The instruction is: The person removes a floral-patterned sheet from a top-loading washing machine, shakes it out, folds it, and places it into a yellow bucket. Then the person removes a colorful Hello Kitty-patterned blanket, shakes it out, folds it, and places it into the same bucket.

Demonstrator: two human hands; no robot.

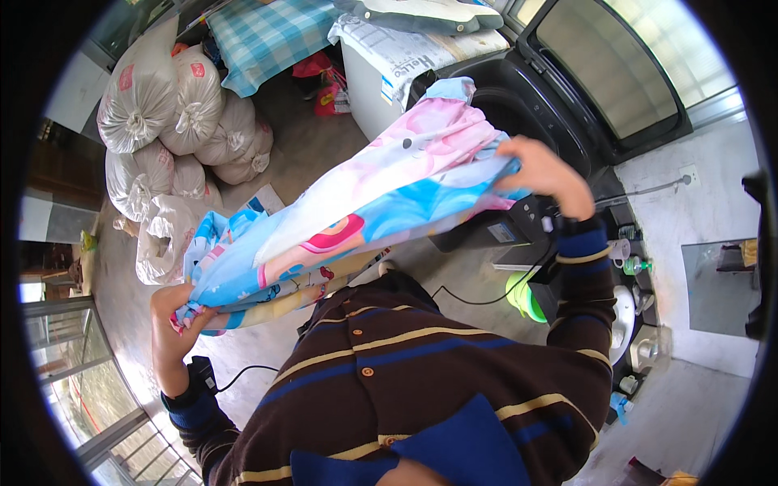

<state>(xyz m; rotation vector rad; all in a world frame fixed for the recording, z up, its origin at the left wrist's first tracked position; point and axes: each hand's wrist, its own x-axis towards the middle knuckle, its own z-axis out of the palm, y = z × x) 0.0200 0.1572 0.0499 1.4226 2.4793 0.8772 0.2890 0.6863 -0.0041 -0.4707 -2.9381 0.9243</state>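
A large cartoon-printed cloth (340, 200) in pink, blue and white, perhaps a bed cover, stretches across in front of me. My left hand (176, 328) pinches its lower left corner between thumb and fingers. At the other end, my right hand (544, 173), somewhat blurred, grips a bunched edge. That end of the fabric hangs over the front rim of a black top-loading washing machine (547, 121), whose lid (608, 67) is raised. The cloth hides part of the drum opening, and I cannot tell whether anything lies inside.
Several tied white sacks (137, 115) are piled at the far left. A covered white appliance (371, 79) adjoins the washer. A green bucket (526, 297) and a black cable (480, 302) are on the floor at right, near a white basin (621, 325). A checked tablecloth (273, 36) hangs at the back.
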